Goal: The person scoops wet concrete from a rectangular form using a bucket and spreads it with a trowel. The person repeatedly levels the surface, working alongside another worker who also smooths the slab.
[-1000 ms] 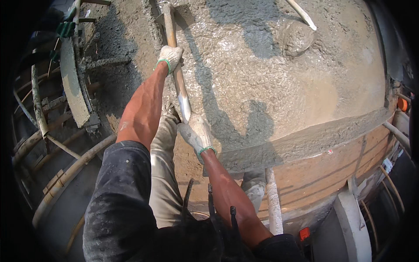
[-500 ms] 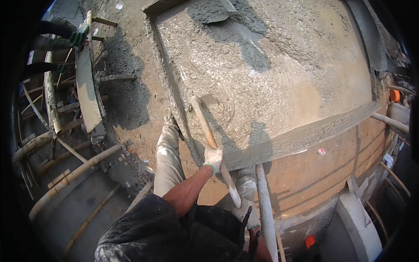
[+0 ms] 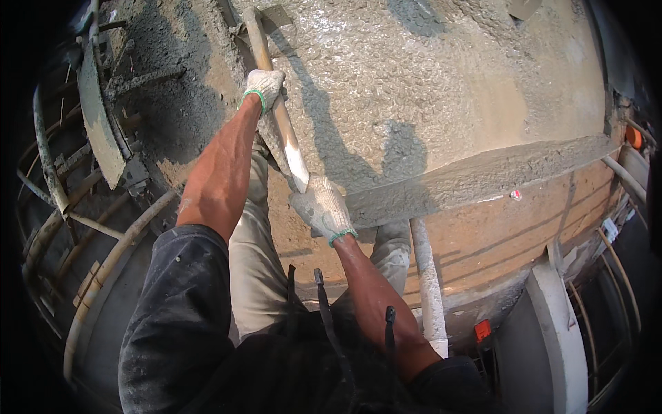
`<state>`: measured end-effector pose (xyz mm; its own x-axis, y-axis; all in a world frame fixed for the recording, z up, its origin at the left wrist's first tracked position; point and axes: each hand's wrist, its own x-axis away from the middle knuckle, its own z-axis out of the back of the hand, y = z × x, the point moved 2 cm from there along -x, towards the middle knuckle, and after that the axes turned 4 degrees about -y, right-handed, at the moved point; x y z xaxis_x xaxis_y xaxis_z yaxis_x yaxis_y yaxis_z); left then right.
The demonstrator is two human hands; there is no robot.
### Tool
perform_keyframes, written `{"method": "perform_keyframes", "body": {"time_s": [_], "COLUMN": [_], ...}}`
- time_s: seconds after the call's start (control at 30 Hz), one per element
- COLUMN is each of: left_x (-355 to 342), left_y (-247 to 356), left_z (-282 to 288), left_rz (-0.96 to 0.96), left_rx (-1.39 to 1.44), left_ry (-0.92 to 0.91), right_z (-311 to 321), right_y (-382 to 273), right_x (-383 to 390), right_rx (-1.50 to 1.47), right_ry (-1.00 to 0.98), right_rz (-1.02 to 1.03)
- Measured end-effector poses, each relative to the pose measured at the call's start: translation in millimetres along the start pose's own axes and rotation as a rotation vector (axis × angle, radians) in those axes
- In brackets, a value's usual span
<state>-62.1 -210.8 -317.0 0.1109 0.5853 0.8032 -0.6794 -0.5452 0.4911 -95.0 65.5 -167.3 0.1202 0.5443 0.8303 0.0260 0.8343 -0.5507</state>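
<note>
My left hand (image 3: 265, 87), in a pale knit glove with a green cuff, grips the middle of a long wooden handle (image 3: 285, 124). My right hand (image 3: 318, 207), gloved the same way, is wrapped round the handle's lower, white-coated end. The tool's flat metal blade (image 3: 277, 19) rests at the upper left side of a slab of wet, lumpy grey concrete (image 3: 455, 76), along its raised edge. Shadows of me and the tool fall across the concrete.
My legs (image 3: 252, 248) stand at the slab's near edge beside a pale pole (image 3: 427, 276). Bamboo and wooden poles (image 3: 103, 276), with drops between them, line the left. A grey concrete ledge (image 3: 558, 331), orange objects (image 3: 633, 136) and more poles lie at the right.
Half a second ago the tool was pulled back low toward my body; now it is extended up and away again, both arms stretched out, much as one second ago.
</note>
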Motion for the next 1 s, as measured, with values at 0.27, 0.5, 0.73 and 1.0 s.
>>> {"method": "perform_keyframes", "body": {"time_s": [0.27,0.5,0.73,1.0], "left_x": [167,354,421,343], "left_y": [-190,-153,25,96], "left_z": [-160,-285,-347,-479], "left_rz": [0.369,0.348,-0.055,-0.596], "left_rx": [0.062,0.252,-0.053,-0.313], "left_ry": [-0.228,-0.053,-0.538,-1.044], "right_z": [121,223,252,532], "right_y": [98,171,165,176], "right_x": [192,340,285,69], "right_rx": [0.560,0.418,-0.054,-0.815], "right_ry": [-0.228,-0.225,0.310,1.000], "right_rz": [-0.242,-0.442,-0.205,0.222]}}
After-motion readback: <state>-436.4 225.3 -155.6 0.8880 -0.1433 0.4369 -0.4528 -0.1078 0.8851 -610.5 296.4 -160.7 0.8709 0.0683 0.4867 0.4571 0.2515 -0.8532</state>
